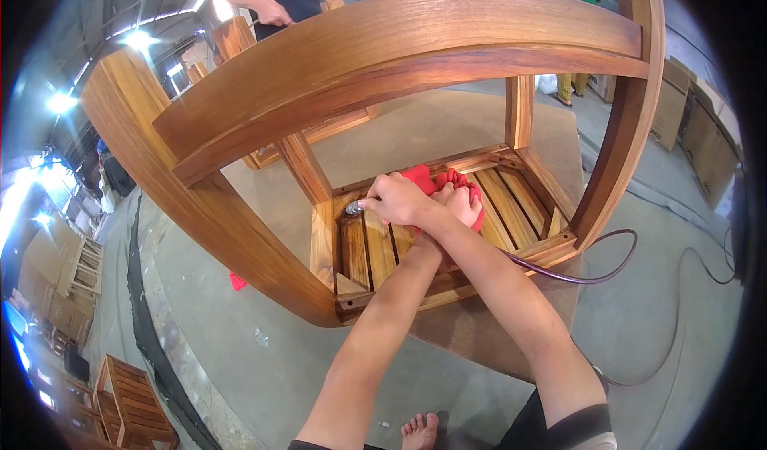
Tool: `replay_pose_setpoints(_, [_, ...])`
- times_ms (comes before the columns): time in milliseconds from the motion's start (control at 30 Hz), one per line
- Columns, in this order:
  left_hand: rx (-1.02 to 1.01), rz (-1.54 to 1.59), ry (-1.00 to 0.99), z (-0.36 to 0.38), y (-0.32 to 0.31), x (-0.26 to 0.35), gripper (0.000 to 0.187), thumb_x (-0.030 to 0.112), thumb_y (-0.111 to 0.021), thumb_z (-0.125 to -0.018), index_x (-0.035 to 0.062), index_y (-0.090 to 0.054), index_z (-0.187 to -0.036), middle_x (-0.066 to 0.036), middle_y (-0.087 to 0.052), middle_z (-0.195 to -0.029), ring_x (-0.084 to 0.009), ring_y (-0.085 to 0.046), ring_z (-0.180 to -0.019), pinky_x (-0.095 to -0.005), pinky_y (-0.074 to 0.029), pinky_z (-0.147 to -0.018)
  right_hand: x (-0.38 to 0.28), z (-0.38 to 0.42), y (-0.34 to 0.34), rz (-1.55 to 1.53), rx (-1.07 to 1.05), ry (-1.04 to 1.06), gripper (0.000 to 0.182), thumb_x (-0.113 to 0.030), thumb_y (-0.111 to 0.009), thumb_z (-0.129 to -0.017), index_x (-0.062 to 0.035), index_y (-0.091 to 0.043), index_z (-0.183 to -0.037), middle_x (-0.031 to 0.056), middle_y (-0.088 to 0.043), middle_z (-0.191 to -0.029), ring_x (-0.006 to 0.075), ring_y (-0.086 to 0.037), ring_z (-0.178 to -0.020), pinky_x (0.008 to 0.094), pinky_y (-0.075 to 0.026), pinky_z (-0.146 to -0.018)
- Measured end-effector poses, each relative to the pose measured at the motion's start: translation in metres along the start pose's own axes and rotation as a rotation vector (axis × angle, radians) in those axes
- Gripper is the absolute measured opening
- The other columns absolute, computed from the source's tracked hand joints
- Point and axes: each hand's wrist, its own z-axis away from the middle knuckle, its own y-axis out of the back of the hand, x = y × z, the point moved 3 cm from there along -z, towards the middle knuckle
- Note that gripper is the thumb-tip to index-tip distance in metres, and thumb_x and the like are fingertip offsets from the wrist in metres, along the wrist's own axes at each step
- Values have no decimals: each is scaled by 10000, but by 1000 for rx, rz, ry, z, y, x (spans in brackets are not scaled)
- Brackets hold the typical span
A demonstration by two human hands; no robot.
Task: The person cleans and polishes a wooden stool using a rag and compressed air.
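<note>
My forearms cross over a wooden chair frame [403, 43] with a slatted panel [489, 210] low inside it. My right hand [397, 200] reaches to the left across the top. Its fingers are closed around a tool whose silver metal tip [352, 208] pokes out past the thumb, over the dark corner of the slats; the rest of the tool is hidden by the hand. Under the right wrist, my left hand [461, 204] has its fingers wrapped into a bunched red cloth [419, 178], pressed down over the slats.
The frame rests on a brown board-topped table [543, 126]. A dark red hose [591, 280] loops out at the right. Across the table a person's hand [272, 11] is near another wooden piece. Cartons [669, 103] stand at right, a slatted wooden item [144, 398] at lower left.
</note>
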Motion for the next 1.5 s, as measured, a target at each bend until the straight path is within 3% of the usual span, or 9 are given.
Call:
replay_pose_setpoints(133, [-25, 14, -5, 2, 6, 2, 392, 345, -539, -885, 14, -696, -1025, -255, -664, -1073, -418, -668, -930, -528, -530, -842, -3, 0, -3, 59, 45, 28, 325, -286, -611, -947, -10, -734, -826, 124, -665, -593, 278, -688, -624, 396, -551, -702])
replay_pose_setpoints(333, [-60, -18, -3, 5, 14, 6, 401, 363, -529, -903, 21, -699, -1023, -256, -669, -1066, -417, -676, -923, -526, -538, -828, -3, -1, -6, 157, 42, 19, 371, -360, -637, -916, 5, -704, -912, 254, -685, -965, 437, -659, -951, 494, -535, -833])
replay_pose_setpoints(633, [50, -187, -102, 12, 10, -36, 352, 367, -571, -914, 41, -688, -973, -226, -677, -976, -382, -670, -910, -491, -520, -796, -16, 5, 34, 96, 266, 9, 395, -408, -635, -910, -26, -730, -884, 257, -692, -881, 439, -670, -889, 496, -543, -824])
replay_pose_setpoints(700, [239, 175, 402, 29, 49, -57, 175, 192, -553, -948, 83, -678, -894, -157, -624, -1036, -337, -604, -1000, -449, -493, -821, -23, 9, 54, 32, 337, -1, 352, -377, -641, -915, -41, -740, -874, 231, -686, -815, 414, -673, -834, 482, -541, -791])
replay_pose_setpoints(767, [540, -609, -61, 45, 57, -107, 128, 162, -584, -916, 82, -683, -923, -112, -588, -1027, -304, -561, -1011, -420, -483, -827, -25, 10, 69, 8, 438, -29, 300, -335, -639, -925, -58, -747, -884, 187, -675, -712, 366, -680, -762, 459, -530, -733])
replay_pose_setpoints(833, [623, -661, 190, 59, 80, -127, 161, 180, -620, -875, 45, -690, -926, -95, -598, -1055, -289, -582, -968, -436, -497, -780, -23, 9, 77, -28, 447, -23, 294, -322, -646, -929, -51, -743, -867, 190, -671, -719, 381, -668, -757, 465, -526, -723])
replay_pose_setpoints(1033, [431, -812, 322, 41, 66, -136, 208, 195, -703, -843, 48, -697, -989, -136, -586, -1096, -321, -599, -1023, -443, -532, -823, -27, 43, 94, 87, 463, 61, 263, -310, -662, -922, -65, -752, -885, 201, -672, -756, 401, -651, -758, 471, -523, -732])
replay_pose_setpoints(1133, [495, -902, 376, 48, 63, -139, 139, 139, -609, -890, 59, -723, -882, -119, -625, -992, -279, -674, -847, -374, -576, -681, -23, 60, 109, 91, 388, 36, 252, -306, -665, -918, -73, -757, -895, 204, -673, -770, 407, -647, -767, 472, -524, -741])
replay_pose_setpoints(1500, [192, -517, 472, 61, 103, -118, 191, 199, -712, -788, 18, -714, -851, -214, -715, -872, -389, -706, -865, -449, -580, -782, 10, 113, 149, 262, 289, -71, 305, -278, -673, -888, 22, -708, -849, 260, -689, -817, 434, -681, -818, 491, -556, -781])
